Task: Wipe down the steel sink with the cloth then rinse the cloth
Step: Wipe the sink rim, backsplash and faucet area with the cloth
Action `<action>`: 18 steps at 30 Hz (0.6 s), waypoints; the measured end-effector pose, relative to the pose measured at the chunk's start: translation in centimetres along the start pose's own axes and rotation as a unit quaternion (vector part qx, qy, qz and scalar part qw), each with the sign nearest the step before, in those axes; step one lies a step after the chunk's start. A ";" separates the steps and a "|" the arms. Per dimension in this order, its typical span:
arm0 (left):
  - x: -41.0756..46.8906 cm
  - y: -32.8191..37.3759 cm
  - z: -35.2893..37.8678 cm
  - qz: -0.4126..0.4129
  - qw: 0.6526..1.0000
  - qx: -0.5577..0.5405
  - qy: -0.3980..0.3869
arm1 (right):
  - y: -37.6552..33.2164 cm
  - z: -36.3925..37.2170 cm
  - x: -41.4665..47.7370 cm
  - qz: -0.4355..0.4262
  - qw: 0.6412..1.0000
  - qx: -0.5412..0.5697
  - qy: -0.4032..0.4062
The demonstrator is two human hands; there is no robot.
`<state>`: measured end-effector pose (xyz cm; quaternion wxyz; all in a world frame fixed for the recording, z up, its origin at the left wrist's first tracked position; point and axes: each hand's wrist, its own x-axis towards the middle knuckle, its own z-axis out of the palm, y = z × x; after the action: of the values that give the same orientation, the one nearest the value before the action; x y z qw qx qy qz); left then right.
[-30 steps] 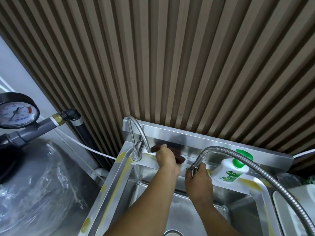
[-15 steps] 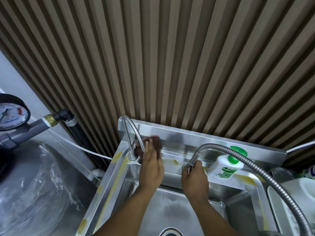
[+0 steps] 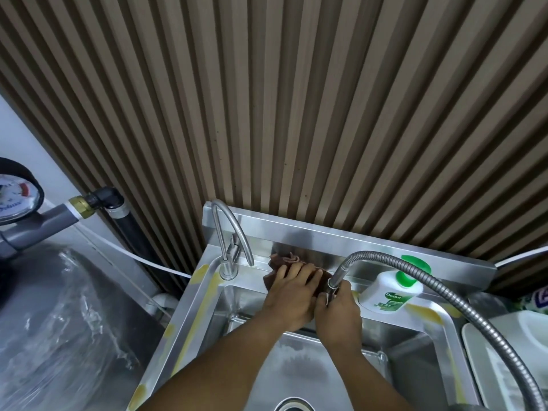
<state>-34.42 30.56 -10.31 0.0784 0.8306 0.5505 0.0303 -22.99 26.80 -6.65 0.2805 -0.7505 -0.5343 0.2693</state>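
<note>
The cloth (image 3: 284,261), brown and bunched, is lying on the back ledge of the steel sink (image 3: 189,315), between the small curved faucet (image 3: 228,232) and the sprayer head (image 3: 332,284), its far edge touching the upright splashback. I am watching the left grip (image 3: 292,295) pressing down on it with fingers laid out fairly flat, not curled round it. The right grip (image 3: 338,310), just beside and touching the left, is clenching the sprayer head where the ribbed metal hose (image 3: 415,262) arcs down to the ledge.

As I am judging it, the wiping is in hand, not finished. The cloth is working the back ledge only, the basin floor near the drain (image 3: 293,406) is showing a cloudy patch, and yellowish strips (image 3: 207,292) are lying along the left rim. I am seeing no water running from either outlet, so the rinse of the cloth is looking like the step left to do, with the sprayer ready for it.

On writing: the white bottle (image 3: 388,295) with a green pump, standing on the ledge just right of the sprayer head, is reading "Dettol"; the smaller lines under it are too small to read. The pressure gauge (image 3: 14,194) at far left is carrying a script word I cannot read for certain. A packet at the right edge is showing a purple label, unreadable.
</note>
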 end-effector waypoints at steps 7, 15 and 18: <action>0.5 -0.6 -0.9 0.001 1.000 0.006 -0.014 | -0.2 -0.2 -0.1 0.000 1.000 -0.019 -0.003; -2.2 -3.1 -0.9 -0.068 0.997 0.017 -0.005 | -0.1 -0.1 -0.1 0.001 1.000 -0.024 0.002; -4.9 -4.9 0.3 -0.114 0.993 0.012 0.014 | -0.1 -0.1 -0.1 0.008 1.000 -0.029 0.005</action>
<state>-40.76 27.88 -11.26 0.0643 0.7629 0.6428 0.0260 -23.07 26.70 -6.50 0.2591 -0.7640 -0.5342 0.2524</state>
